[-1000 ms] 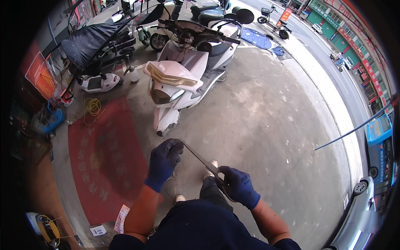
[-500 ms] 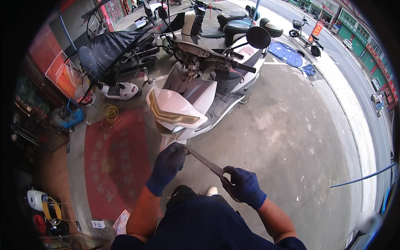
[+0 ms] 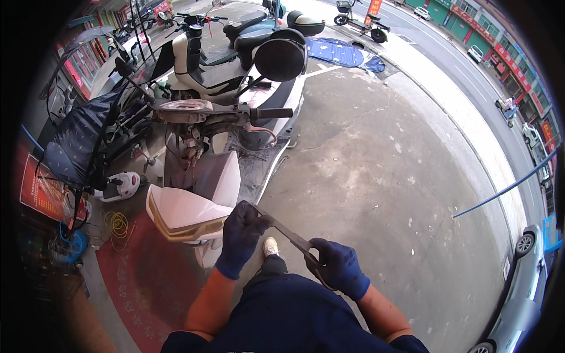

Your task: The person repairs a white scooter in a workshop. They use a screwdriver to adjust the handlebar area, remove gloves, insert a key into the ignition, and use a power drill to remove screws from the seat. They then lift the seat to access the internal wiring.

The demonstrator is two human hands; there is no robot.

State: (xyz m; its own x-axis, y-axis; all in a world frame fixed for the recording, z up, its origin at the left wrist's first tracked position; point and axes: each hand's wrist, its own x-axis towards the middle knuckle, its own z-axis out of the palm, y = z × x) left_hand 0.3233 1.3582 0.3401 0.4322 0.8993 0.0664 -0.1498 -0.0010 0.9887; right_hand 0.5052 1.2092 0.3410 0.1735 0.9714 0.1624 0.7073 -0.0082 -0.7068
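Both my hands wear dark blue work gloves and hold one long, flat, dark tool point(image 3: 288, 233) between them, in front of my body. My left hand point(image 3: 240, 238) is closed round its far end. The right hand point(image 3: 340, 267) grips the other end, where a curved, handle-like part slopes down beside the palm. I cannot make out the exact kind of tool. Just beyond my left hand stands a white scooter point(image 3: 194, 206) with its front panel partly off and wiring showing; neither hand visibly grips it.
Several more scooters point(image 3: 218, 65) stand beyond, with a black cover point(image 3: 82, 138) at the left. A red mat point(image 3: 138, 288) and coiled yellow hose point(image 3: 118, 226) lie on the floor. A blue cover point(image 3: 335, 52) lies near the road. A silver car point(image 3: 518, 294) stands at the right.
My view has turned right, so the scooter and mat sit further left and the silver car shows more. A foot has stepped forward. Both hands keep hold of the tool.
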